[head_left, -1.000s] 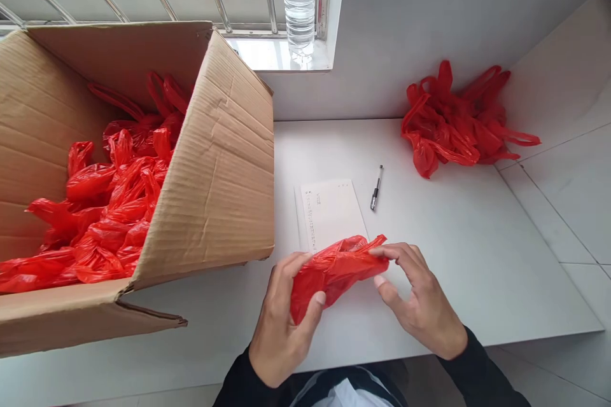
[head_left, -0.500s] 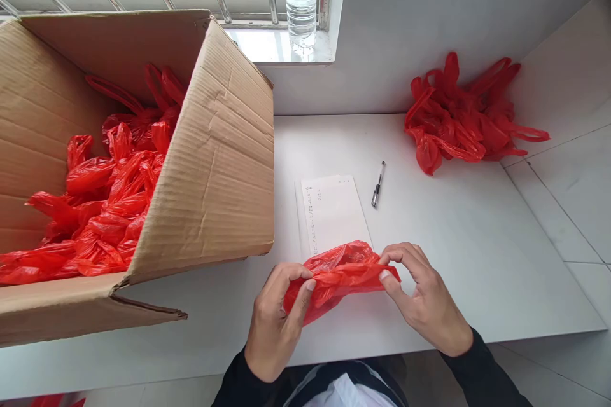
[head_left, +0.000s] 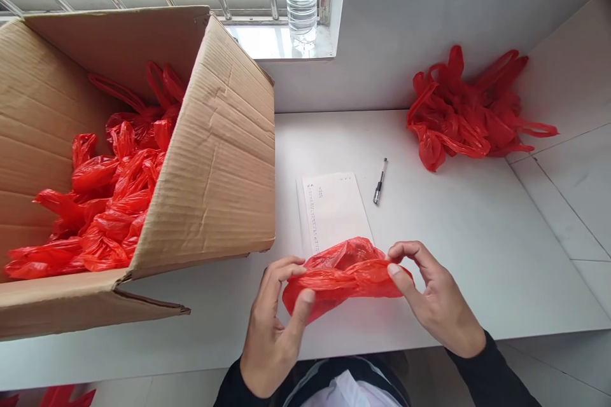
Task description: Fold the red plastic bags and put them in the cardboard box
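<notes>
A crumpled red plastic bag point(head_left: 344, 276) is in front of me at the near side of the table, covering the lower end of a written sheet of paper point(head_left: 338, 210). My right hand point(head_left: 436, 299) pinches the bag's right end between thumb and fingers. At the other end, my left hand point(head_left: 274, 324) has its thumb and fingers apart, with the fingertips against the red plastic. What the bag contains, if anything, cannot be seen.
A big cardboard box point(head_left: 214, 152) with several knotted red bags point(head_left: 109, 203) inside stands at left. A pen point(head_left: 380, 181) lies beside the paper. More red bags point(head_left: 470, 114) are heaped at the back right. A water bottle point(head_left: 301, 0) stands on the windowsill.
My left thumb and fingers have parted from their pinch on the bag. My right hand has shifted slightly right, and the bag's right end is stretched out with it.
</notes>
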The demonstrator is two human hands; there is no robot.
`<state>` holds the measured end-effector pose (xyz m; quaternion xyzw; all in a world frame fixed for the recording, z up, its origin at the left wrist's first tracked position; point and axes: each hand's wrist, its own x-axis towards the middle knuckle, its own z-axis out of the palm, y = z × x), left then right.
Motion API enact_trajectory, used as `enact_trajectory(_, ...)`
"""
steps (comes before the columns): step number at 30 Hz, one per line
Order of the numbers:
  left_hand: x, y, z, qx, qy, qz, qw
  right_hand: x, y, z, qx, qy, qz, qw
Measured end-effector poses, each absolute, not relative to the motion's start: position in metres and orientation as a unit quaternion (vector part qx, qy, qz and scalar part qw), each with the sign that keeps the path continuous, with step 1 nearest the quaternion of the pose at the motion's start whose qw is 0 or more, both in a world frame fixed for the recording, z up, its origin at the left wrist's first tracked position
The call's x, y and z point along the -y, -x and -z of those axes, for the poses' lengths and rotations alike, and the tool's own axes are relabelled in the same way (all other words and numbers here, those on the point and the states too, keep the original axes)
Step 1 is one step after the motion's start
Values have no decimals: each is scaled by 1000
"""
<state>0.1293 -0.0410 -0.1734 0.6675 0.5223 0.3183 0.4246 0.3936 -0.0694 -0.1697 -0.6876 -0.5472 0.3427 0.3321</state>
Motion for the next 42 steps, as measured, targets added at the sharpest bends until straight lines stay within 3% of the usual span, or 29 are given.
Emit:
enact_trajectory(6, 37, -137, 167, -427, -767, -337, 340, 66, -378, 162, 630, 621, -367, 288)
enact_trajectory(13, 43, -109, 155, -532, -630, -432, 364, 74, -402, 167, 370, 705, -351, 492)
enact_trajectory(17, 51, -101, 143, -548, -641, -429, 322, 80, -408, 161, 353, 669, -367, 542)
enact_trajectory(24, 49, -97, 117, -511, -568, -411, 497, 86, -395, 123, 483, 684, -317, 445)
enact_trajectory(28, 43, -96, 101, -494, -510, -361, 605, 87, -395, 113, 461, 637, -268, 557)
enact_trajectory(33, 48, -108, 90, -520, -453, -368, 624, 88, -403, 108, 457, 563, -261, 637)
enact_trajectory(42, 62, -111, 93, -546, -491, -356, 578, 100, -407, 109, 522, 554, -248, 600)
